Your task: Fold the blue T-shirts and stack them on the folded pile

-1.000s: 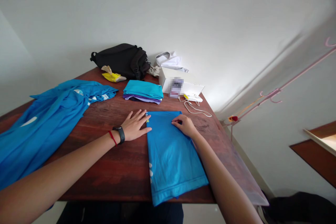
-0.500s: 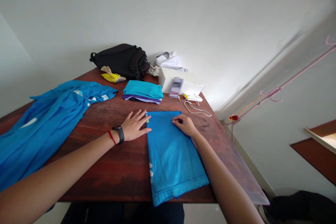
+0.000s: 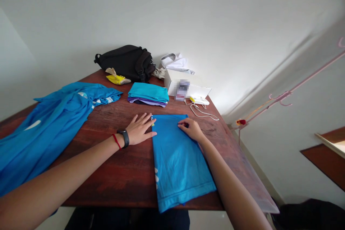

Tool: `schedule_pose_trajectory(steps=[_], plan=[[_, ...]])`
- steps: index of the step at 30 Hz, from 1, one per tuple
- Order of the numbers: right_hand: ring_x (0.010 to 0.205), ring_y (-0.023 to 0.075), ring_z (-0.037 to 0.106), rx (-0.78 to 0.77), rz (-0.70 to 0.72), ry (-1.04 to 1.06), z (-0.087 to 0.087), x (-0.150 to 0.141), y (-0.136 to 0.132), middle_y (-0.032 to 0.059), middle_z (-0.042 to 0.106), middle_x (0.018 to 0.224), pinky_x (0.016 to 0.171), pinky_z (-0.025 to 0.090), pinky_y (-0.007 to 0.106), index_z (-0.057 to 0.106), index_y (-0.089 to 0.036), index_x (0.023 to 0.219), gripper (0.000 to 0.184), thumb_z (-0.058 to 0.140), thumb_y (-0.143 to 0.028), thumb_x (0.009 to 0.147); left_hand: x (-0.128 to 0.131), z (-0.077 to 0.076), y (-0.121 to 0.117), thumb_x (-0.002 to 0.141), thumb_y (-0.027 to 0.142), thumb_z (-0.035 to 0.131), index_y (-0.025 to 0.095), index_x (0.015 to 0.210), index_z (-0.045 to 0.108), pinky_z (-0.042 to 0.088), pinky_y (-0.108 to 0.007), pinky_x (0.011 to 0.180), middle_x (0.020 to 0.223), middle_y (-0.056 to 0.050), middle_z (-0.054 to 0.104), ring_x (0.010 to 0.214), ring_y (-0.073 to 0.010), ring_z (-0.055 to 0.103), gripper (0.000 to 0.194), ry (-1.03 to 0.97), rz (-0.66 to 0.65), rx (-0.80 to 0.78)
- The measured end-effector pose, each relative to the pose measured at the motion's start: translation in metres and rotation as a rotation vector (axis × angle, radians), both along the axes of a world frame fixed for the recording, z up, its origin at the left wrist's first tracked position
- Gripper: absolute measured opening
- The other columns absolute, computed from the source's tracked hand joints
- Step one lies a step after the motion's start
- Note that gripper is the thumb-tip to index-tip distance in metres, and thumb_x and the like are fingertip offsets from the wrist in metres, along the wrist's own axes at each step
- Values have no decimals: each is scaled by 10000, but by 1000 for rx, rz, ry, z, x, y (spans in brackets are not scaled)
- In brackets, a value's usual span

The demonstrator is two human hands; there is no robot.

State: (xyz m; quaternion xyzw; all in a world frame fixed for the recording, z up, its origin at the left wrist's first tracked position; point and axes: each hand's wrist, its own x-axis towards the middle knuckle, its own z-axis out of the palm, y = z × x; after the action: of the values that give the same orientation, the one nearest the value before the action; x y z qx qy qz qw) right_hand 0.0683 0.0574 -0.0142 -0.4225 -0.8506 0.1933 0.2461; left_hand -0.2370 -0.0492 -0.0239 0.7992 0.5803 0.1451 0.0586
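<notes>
A blue shirt (image 3: 180, 161), folded into a long strip, lies on the wooden table in front of me, its hem end reaching over the near edge. My left hand (image 3: 138, 129) is flat with fingers spread, its fingertips and thumb touching the strip's upper left edge beside a small white and yellow print. Near the upper right side, my right hand (image 3: 191, 128) rests on the cloth with fingers curled and thumb against the index finger, seemingly pinching the fabric. A second blue shirt (image 3: 61, 122) lies loosely spread at the left.
Behind the hands sits a stack of folded clothes (image 3: 148, 93), turquoise over purple. Farther back are a black backpack (image 3: 124, 63), a yellow packet (image 3: 116, 79), a white box (image 3: 172, 79) and a white device with a cable (image 3: 199, 100). A pink rack (image 3: 280, 97) stands right of the table (image 3: 113, 183).
The view has shifted slightly, so everything sits a little farther right in the picture. Both hands keep their places on the folded blue shirt.
</notes>
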Motion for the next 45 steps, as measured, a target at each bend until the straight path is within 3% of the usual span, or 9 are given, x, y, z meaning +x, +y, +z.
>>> schedule_pose_trajectory(steps=[9, 15, 20, 25, 28, 32, 35, 41, 45], plan=[[780, 192, 655, -8, -5, -8, 1, 0, 0, 32, 731, 864, 724, 488, 299, 760, -227, 968, 186, 677, -349, 855, 1, 1, 0, 944, 658, 432, 215, 1526, 404, 166, -619, 1173, 1622, -146, 269, 1500, -369, 213, 732, 24, 2, 0], [809, 202, 657, 8, 6, -1, -1, 1, 1, 46, 741, 929, 755, 499, 318, 757, -232, 963, 183, 623, -336, 893, -2, 5, 0, 942, 653, 454, 408, 1472, 457, 155, -678, 1141, 1634, -78, 259, 1495, -398, 212, 584, -24, -36, -46], [813, 203, 661, -3, 10, 9, -1, 1, 1, 45, 748, 932, 752, 501, 315, 758, -232, 957, 186, 626, -347, 893, -1, 7, 2, 919, 646, 509, 384, 1436, 515, 154, -703, 1138, 1629, -72, 283, 1484, -396, 246, 580, -73, -52, -44], [825, 208, 668, -5, 13, 26, 1, 0, -1, 43, 754, 938, 755, 500, 317, 758, -232, 945, 188, 618, -351, 904, 1, 12, 3, 877, 522, 651, 263, 1424, 548, 275, -543, 1187, 1631, -120, 260, 1449, -334, 352, 614, -219, -117, 9], [831, 214, 673, -4, 11, 31, 1, 0, -1, 46, 757, 944, 760, 505, 322, 757, -234, 946, 196, 611, -360, 909, 3, 16, 1, 873, 449, 673, 262, 1408, 567, 351, -440, 1178, 1643, -86, 232, 1444, -310, 368, 577, -329, -203, 15], [836, 219, 678, -1, 0, 38, 1, 0, -1, 50, 761, 958, 770, 512, 330, 755, -231, 950, 205, 605, -366, 914, 6, 18, -1, 879, 398, 664, 272, 1373, 601, 382, -442, 1163, 1640, -66, 245, 1417, -306, 413, 514, -406, -236, 9], [836, 221, 678, 0, 1, 39, 1, -1, -1, 50, 761, 960, 763, 510, 331, 754, -231, 947, 209, 601, -370, 917, 7, 20, 0, 883, 429, 656, 268, 1330, 641, 344, -449, 1183, 1583, -76, 376, 1421, -294, 409, 475, -451, -257, -2], [827, 218, 678, 8, -7, 55, 1, -1, -2, 40, 760, 939, 738, 498, 318, 746, -234, 933, 209, 594, -376, 920, 2, 35, 4, 919, 528, 572, 274, 1237, 706, 333, -448, 1176, 1420, -52, 591, 1401, -269, 443, 428, -730, -313, -212], [836, 223, 681, 17, -14, 55, 1, -1, -2, 42, 760, 938, 749, 497, 325, 743, -236, 931, 214, 588, -383, 923, -5, 42, 5, 873, 560, 631, 295, 1257, 688, 428, -453, 1096, 1483, -52, 528, 1365, -292, 487, 471, -1060, -181, -446]])
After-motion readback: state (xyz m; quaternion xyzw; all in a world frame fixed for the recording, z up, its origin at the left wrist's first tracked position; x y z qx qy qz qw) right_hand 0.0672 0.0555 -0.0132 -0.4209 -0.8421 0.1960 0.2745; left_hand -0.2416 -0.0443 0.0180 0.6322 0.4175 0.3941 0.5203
